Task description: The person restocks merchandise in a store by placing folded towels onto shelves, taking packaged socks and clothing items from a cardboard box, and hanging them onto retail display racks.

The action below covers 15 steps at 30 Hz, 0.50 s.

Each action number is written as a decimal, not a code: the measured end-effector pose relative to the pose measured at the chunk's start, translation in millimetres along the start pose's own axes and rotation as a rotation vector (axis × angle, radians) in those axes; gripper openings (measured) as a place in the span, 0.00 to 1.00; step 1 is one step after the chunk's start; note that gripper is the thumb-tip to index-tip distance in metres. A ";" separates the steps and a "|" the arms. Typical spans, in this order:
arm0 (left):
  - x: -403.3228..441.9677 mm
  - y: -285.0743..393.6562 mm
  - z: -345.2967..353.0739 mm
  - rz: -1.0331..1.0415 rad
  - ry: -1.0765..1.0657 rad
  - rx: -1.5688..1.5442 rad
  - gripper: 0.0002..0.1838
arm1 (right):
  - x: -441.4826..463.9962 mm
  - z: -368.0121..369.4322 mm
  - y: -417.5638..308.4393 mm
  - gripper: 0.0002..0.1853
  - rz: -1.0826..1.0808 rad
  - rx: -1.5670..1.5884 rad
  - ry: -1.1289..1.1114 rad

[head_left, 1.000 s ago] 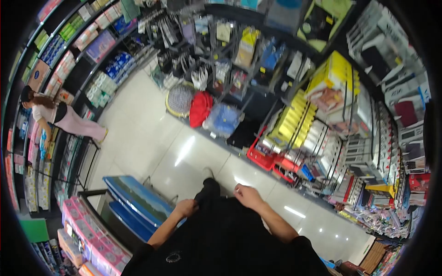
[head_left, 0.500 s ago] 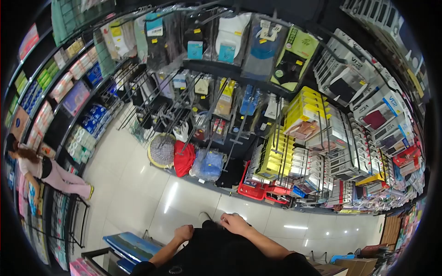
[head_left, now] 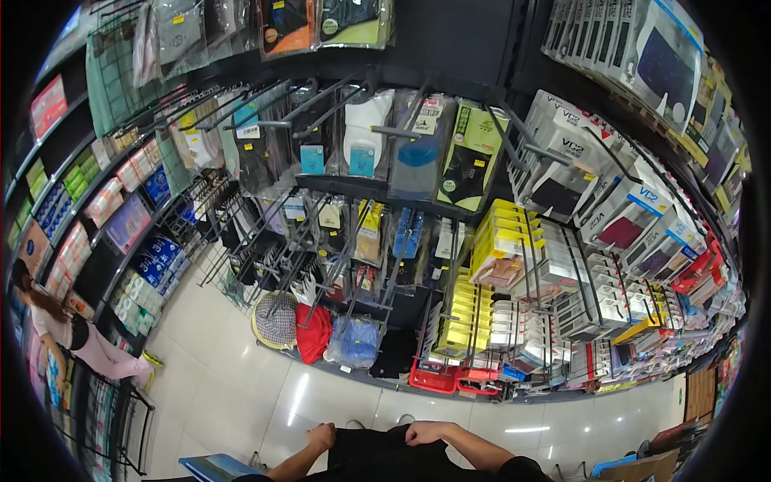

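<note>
Near the bottom of the head view, my left hand (head_left: 323, 435) is closed at the left upper corner of a black cloth (head_left: 376, 451). My right hand (head_left: 424, 433) has its fingers curled on the cloth's right upper edge. The cloth stretches between both hands, in front of my body. Whether it is part of my own black clothing or a separate piece, I cannot tell. Tips of my shoes show on the floor just beyond it.
Ahead stands a rack with packaged socks (head_left: 368, 132), bagged hats (head_left: 313, 333), yellow boxes (head_left: 462, 313) and red baskets (head_left: 434, 377). Metal hooks (head_left: 393, 131) stick out from it. At left, a person (head_left: 80, 333) stands by shelves. Tiled floor (head_left: 241, 394) lies between.
The view has tilted up, so the rack sits lower. My right hand has moved outward, and the black cloth's upper edge now spans between my hands. The person at left has shifted slightly.
</note>
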<state>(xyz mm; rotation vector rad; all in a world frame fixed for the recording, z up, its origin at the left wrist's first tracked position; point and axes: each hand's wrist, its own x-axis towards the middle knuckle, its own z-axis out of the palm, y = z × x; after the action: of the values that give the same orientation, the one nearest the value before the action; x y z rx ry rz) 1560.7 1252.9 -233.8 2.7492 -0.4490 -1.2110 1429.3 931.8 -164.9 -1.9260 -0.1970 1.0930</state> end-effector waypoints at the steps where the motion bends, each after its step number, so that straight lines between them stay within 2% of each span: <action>1: 2.0 5.2 1.4 0.021 -0.052 0.012 0.18 | -1.8 -3.1 4.0 0.12 -0.063 0.045 0.060; 2: 5.0 10.1 2.6 0.023 -0.047 0.014 0.18 | -2.4 -6.1 8.2 0.12 -0.065 0.042 0.065; 4: 7.8 16.4 7.6 0.083 -0.146 0.034 0.20 | -8.5 -8.6 3.1 0.10 -0.151 0.106 0.326; 6: 13.2 21.6 4.9 0.075 -0.178 0.056 0.21 | -7.5 -18.6 6.8 0.09 -0.026 -0.104 0.666; 8: 15.1 27.7 3.1 0.073 -0.185 0.065 0.21 | -10.0 -34.5 2.2 0.09 0.117 -0.168 0.921; 12: 13.1 46.7 -12.8 0.057 -0.194 0.087 0.21 | 3.3 -29.2 28.7 0.09 0.215 -0.219 1.003; 15: 12.9 53.3 -22.2 -0.023 -0.168 0.114 0.20 | 10.3 -14.4 46.9 0.11 0.347 -0.268 0.943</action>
<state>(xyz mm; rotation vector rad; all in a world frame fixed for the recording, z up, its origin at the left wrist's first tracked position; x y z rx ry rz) 1573.3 1197.7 -216.5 2.7639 -0.5196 -1.4733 1433.8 900.4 -203.6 -2.5684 0.5534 0.2612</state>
